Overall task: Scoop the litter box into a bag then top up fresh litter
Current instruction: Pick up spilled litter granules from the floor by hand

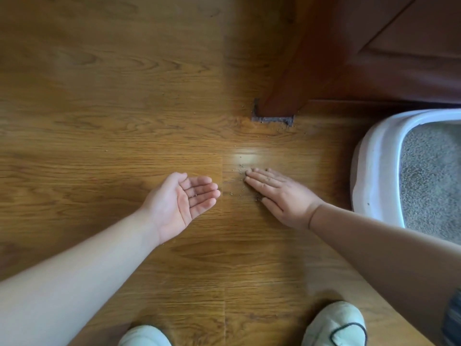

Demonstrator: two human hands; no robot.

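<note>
I'm seeing my right hand point(279, 193) flat, palm down on the floor point(99, 121) against scattered litter grains point(240, 171), left hand point(183, 202) cupped, holding nothing but a grain or two, while the litter box point(374, 171) sits off right, nearer my right arm.

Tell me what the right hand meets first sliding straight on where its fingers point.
Scattered litter grains just ahead of the right hand; beyond them, possibly the cupped left hand.
</note>
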